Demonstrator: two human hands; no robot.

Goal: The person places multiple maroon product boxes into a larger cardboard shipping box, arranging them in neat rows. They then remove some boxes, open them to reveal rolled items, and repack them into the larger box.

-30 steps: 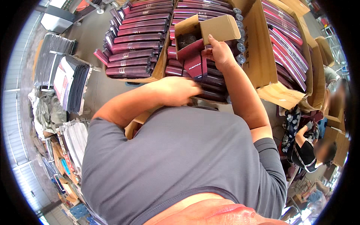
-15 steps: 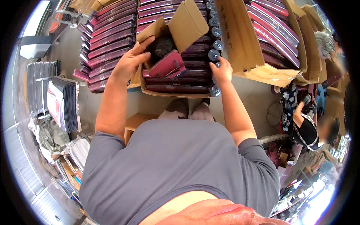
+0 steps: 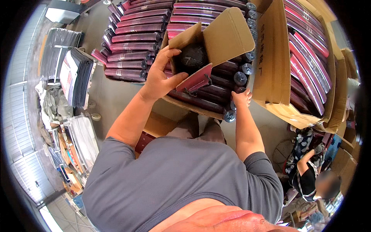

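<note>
My left hand is wrapped round the side of a narrow cardboard box with its flaps standing open. A dark round end of something wrapped shows inside; the rest of it is hidden. One short flap has a maroon printed face. Below and beyond the box lie several maroon plastic-wrapped rolls, stacked side by side in a large carton. At their right ends, my right hand has thumb and fingers closed about the end of one roll, partly hidden by the hand.
Another stack of wrapped rolls lies to the left. A tall open carton at the right holds more rolls. Bundled flat sheets stand far left. Another person is at the right. A brown carton sits near my legs.
The view has shifted, so the stacks appear farther right and lower. My left hand still holds the box, whose opening now shows the round end more fully. My right hand stays at the roll ends.
</note>
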